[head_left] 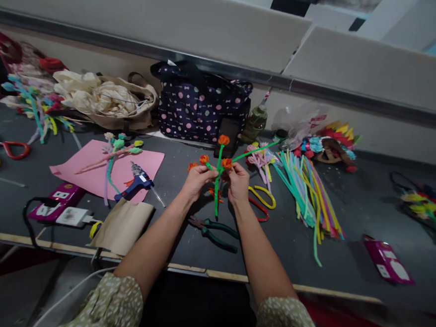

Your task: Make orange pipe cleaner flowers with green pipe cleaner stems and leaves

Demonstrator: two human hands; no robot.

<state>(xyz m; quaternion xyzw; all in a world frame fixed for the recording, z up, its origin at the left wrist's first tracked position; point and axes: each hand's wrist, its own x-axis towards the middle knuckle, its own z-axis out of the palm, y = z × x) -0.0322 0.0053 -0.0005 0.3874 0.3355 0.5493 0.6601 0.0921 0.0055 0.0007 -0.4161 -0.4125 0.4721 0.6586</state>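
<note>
Between my hands, above the dark table, is a pipe cleaner flower stem (216, 198) in green with orange blooms (224, 140). My left hand (199, 181) pinches a green side branch just left of the main stem. On the other side my right hand (238, 182) is closed near an orange bloom (227, 163), with a long green pipe cleaner (256, 150) reaching up and right from it. Fingertips partly hide where the branches join. Below the stem lie pliers (217, 230) with dark green handles. Scissors (266, 199) with yellow and red handles rest beside my right wrist.
A bundle of coloured pipe cleaners (309, 190) lies to the right. On the left are a blue glue gun (136, 181), pink paper (91, 167) and a purple power strip (56, 202). A patterned navy bag (203, 105) and a green bottle (257, 119) stand behind.
</note>
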